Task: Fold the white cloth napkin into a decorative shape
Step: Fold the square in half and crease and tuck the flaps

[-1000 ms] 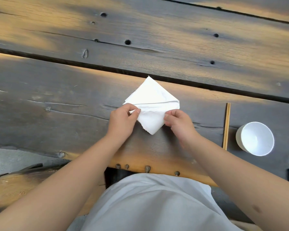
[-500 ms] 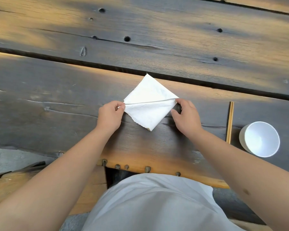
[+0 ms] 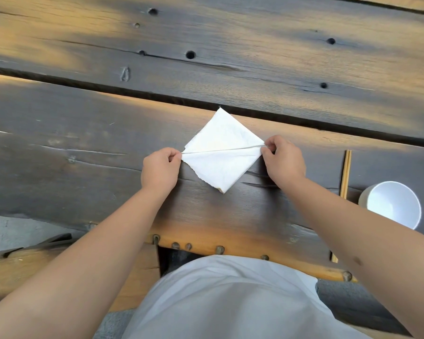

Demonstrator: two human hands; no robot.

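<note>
The white napkin (image 3: 222, 152) lies as a diamond on the near plank of the wooden table (image 3: 83, 148), a taut fold line running straight across its middle from corner to corner. My left hand (image 3: 160, 169) pinches its left corner between thumb and fingers, and my right hand (image 3: 283, 159) pinches the right corner the same way, both forearms reaching in from below. Off to my right lie chopsticks (image 3: 345, 173) and, near them, a white cup (image 3: 393, 204).
</note>
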